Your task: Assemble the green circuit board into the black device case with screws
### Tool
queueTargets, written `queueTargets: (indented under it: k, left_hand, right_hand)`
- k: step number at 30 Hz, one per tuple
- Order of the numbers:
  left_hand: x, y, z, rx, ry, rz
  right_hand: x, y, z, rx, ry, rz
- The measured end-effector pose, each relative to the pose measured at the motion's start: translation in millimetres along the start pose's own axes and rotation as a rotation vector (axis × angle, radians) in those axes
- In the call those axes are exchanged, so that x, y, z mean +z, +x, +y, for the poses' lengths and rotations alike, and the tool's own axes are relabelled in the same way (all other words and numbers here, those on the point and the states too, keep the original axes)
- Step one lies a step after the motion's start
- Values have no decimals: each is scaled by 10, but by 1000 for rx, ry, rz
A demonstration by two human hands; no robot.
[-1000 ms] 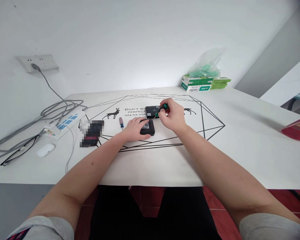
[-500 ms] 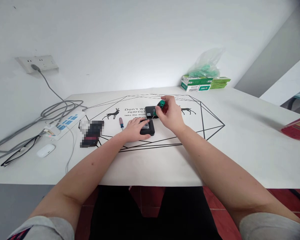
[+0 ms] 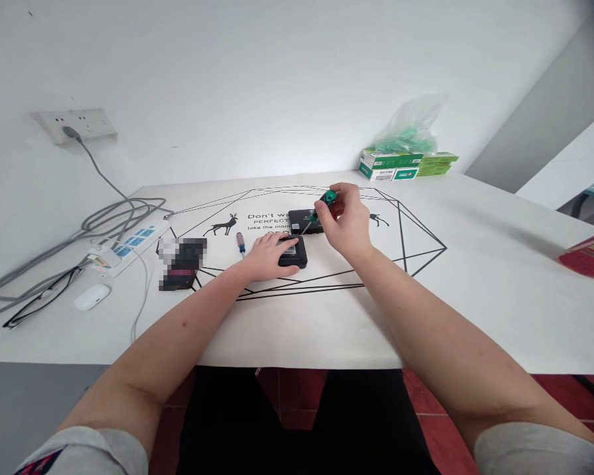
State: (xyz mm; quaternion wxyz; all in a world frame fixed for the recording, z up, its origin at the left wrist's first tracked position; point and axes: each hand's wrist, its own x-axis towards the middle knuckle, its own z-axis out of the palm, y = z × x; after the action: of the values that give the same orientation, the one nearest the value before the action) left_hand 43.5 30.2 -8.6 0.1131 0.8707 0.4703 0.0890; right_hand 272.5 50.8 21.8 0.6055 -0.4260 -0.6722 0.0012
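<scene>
My left hand [image 3: 268, 257] lies with spread fingers on a small black case [image 3: 300, 253], covering its left part; a pale label shows between the fingers. My right hand [image 3: 345, 221] grips a green-and-black screwdriver [image 3: 325, 202], tilted with its tip down and left near the upper right edge of that case. Whether the tip touches the case cannot be made out. Just behind lies a second black box [image 3: 299, 221] with a small white label. Left of my left hand rests another screwdriver [image 3: 240, 243] with a clear reddish and blue handle.
A blurred-out phone [image 3: 184, 264], a white mouse-like object [image 3: 92, 297], a power strip [image 3: 141, 237] and grey cables [image 3: 99, 221] lie at the left of the white table [image 3: 297, 336]. Green-and-white boxes [image 3: 391, 165] stand at the back right under a plastic bag. A red package [image 3: 591, 255] sits far right.
My right hand has moved right and slightly up with the green screwdriver, which now leans over more. More of the rear black box shows. My left hand has stayed in place.
</scene>
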Motion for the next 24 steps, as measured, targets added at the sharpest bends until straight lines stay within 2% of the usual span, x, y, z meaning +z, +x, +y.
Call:
queueTargets:
  k: [5,11,17,21,24]
  left_hand:
    - [29,8,-8,-9,-17,18]
    - [-21,-8,-45,-111,-93,-26]
    - [-148,-93,-25,-118,-143,-5]
    - [-138,-138,14,-91,-157,10]
    - [-121,-170,48,-80,-137,-32]
  right_hand:
    - [2,-4,4,5,-13,-26]
    - [-3,-16,-9,8,-34,-64]
    - [-1,-20,-17,1,-15,-57]
    - [-2,-28,-15,-16,-10,-42]
    - [0,-36,-9,-26,-19,-38]
